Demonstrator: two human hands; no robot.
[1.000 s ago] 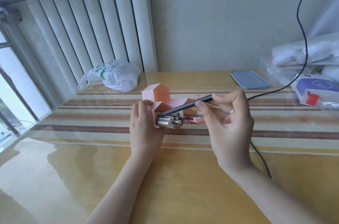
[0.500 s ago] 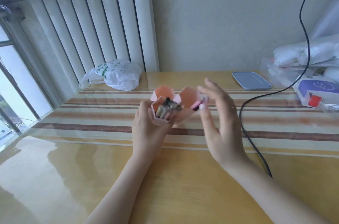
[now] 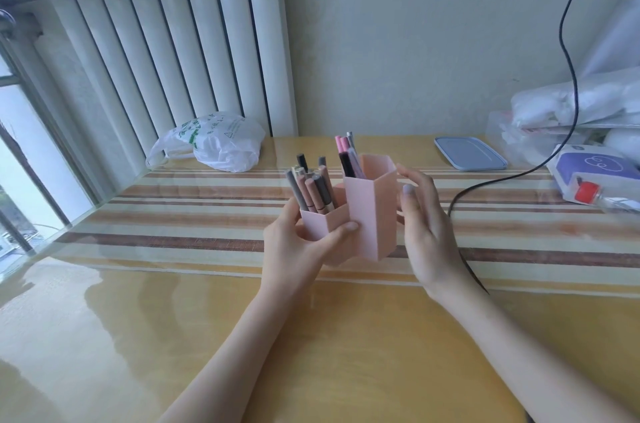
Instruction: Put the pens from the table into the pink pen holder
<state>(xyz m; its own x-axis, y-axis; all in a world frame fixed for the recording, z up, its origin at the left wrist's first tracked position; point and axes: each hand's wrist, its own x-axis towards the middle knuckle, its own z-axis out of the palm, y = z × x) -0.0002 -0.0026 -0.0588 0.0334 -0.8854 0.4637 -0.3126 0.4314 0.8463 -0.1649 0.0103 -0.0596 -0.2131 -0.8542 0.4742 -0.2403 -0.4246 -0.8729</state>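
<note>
One pink pen holder (image 3: 367, 214), two hexagonal compartments visible. Low compartment: about eight pens (image 3: 313, 190); tall compartment: about four pens (image 3: 348, 156). Two hands: left hand (image 3: 298, 246), right hand (image 3: 427, 235). One plastic bag (image 3: 214, 142), one blue lid (image 3: 467, 153), one black cable (image 3: 568, 41).

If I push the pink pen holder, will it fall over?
Probably not easily. The pen holder looks like stiff plastic with flat sides, so it should not roll. Its tall part, full of pens, could tip if pushed near the top. The left hand grips it, which steadies it.
</note>
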